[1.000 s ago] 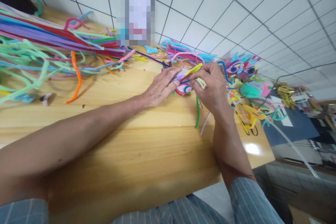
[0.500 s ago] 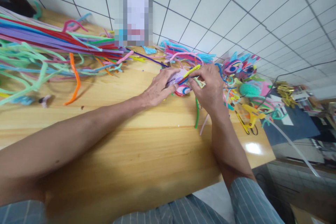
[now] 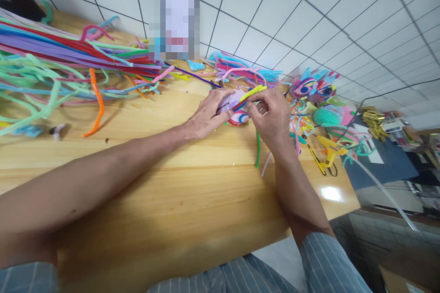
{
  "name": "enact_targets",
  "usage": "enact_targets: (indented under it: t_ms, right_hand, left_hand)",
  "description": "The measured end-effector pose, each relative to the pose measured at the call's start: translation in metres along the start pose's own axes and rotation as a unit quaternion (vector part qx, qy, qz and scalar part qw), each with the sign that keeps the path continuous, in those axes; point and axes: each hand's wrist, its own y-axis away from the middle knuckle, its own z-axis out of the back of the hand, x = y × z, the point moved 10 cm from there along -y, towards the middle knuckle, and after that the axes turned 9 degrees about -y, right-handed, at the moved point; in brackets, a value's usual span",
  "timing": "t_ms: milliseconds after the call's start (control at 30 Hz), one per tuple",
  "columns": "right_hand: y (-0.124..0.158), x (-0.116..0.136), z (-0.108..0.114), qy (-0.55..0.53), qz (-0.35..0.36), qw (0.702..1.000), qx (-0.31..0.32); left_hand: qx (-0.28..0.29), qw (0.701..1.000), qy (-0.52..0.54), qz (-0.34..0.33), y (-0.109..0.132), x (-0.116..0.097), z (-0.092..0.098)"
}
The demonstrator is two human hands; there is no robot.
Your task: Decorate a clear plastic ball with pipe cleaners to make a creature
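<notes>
Between my hands lies a pipe-cleaner figure (image 3: 238, 117) with a lilac body, a round eye ringed in red, white and blue, and strands of yellow, red and blue along its upper side. My left hand (image 3: 210, 112) grips its left part, thumb on the near side and fingers over the far side. The thumb and fingertips of my right hand (image 3: 270, 112) pinch the right ends of the strands, close beside a yellow pipe cleaner (image 3: 255, 92). My right fingers partly cover those ends. A green pipe cleaner (image 3: 257, 151) hangs on the wood below my right hand.
Long bundled pipe cleaners (image 3: 85, 50) spread across the left; an orange one (image 3: 97, 105) lies apart. More strands (image 3: 240, 67) sit against the tiled wall. Finished-looking figures (image 3: 305, 86), a yellow glue gun (image 3: 330, 150) and a yellow cutter (image 3: 316, 159) are on the right.
My right hand has shifted slightly left along the strands, and the yellow pipe cleaner's tip now shows a little farther right. My left hand keeps its hold.
</notes>
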Motion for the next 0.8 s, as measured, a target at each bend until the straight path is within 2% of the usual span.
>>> enact_targets:
  t_ms: [400,800]
  right_hand:
    - [0.0022,-0.0033,-0.0006,0.031,-0.003,0.999,-0.036]
    - [0.0054,0.0029,-0.0075,0.005,0.021,1.0,-0.015]
  left_hand:
    - [0.0,1.0,0.006,0.001,0.0009,-0.0009,0.0009]
    - [0.0,1.0,0.006,0.004,0.0006,-0.0014,0.0009]
